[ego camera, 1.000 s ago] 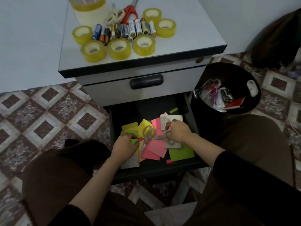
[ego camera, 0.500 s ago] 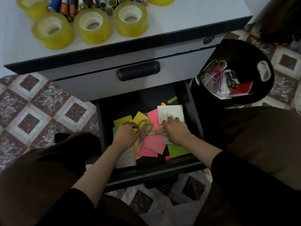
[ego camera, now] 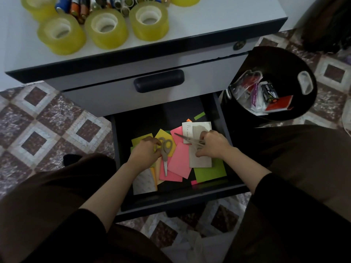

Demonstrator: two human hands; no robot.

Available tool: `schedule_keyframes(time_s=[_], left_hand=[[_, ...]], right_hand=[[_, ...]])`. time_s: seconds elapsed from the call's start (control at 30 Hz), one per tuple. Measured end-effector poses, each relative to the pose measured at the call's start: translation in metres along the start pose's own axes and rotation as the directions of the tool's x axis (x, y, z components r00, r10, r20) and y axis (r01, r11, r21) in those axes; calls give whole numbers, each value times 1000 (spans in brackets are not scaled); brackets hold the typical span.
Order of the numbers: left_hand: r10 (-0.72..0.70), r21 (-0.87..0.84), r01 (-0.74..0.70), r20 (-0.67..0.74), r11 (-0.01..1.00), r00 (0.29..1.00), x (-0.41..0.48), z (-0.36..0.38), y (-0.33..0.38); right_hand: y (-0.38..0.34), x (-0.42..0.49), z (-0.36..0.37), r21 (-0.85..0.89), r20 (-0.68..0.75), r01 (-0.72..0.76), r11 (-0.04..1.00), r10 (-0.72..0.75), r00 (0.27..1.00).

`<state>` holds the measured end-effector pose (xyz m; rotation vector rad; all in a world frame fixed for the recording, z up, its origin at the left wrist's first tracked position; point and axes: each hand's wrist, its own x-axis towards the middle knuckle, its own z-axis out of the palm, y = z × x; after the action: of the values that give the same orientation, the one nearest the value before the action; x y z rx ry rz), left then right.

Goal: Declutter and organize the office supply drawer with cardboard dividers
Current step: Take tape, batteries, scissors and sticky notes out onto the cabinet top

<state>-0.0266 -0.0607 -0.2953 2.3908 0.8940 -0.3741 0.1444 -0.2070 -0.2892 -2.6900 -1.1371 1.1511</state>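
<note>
The left hand (ego camera: 144, 151) curls its fingers on the handle loops of the left scissors (ego camera: 165, 150), which lie on the notes (ego camera: 179, 162) with the blades pointing toward the near wall of the drawer (ego camera: 180, 203). The right hand (ego camera: 213, 146) grasps the handles of the right scissors (ego camera: 185, 138); their closed tips point left and far, over a pink note. Both hands are inside the open lower drawer, well apart.

A white card (ego camera: 199, 128) under the right hand has small print, too small to read. In the bin (ego camera: 275, 59), just right of the drawer, a black box (ego camera: 269, 93) carries white writing and an orange mark, and I cannot read them.

The notes, pink, yellow, green and orange, overlap in the near half of the drawer. A green one reaches close to the right wall, and a white sheet at the left lies close to the near wall. The far half shows the dark floor, with one green strip near the far right corner. The person's knees stand at both sides of the drawer.

On the cabinet top (ego camera: 218, 21), tape rolls (ego camera: 106, 29) stand near its front edge, with batteries (ego camera: 76, 8) behind them.
</note>
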Motion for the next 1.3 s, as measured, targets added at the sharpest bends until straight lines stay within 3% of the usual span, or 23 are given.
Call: schedule_keyframes(time_s=[0.07, 0.17, 0.3, 0.4, 0.5, 0.83, 1.3], left_hand=[[84, 125, -90, 55, 988, 995, 3, 0, 1], [208, 353, -279, 226, 893, 952, 9, 0, 5], [222, 491, -391, 366, 779, 904, 16, 1, 7], [234, 573, -440, 399, 691, 887, 22, 6, -1], [255, 554, -428, 364, 714, 896, 26, 10, -7], [206, 573, -394, 367, 718, 907, 35, -2, 2], [-1, 493, -86, 174, 866, 985, -35, -26, -7]], right_hand=[[2, 1, 0, 60, -13, -29, 998, 30, 999], [3, 5, 3, 118, -24, -52, 992, 55, 998], [3, 9, 10, 214, 18, -101, 972, 100, 995], [3, 12, 13, 398, 50, -160, 903, 153, 987], [3, 17, 14, 508, 73, -184, 842, 170, 983], [-1, 16, 11, 555, 117, -236, 798, 206, 972], [-32, -35, -1, 640, 151, -152, 753, 71, 986]])
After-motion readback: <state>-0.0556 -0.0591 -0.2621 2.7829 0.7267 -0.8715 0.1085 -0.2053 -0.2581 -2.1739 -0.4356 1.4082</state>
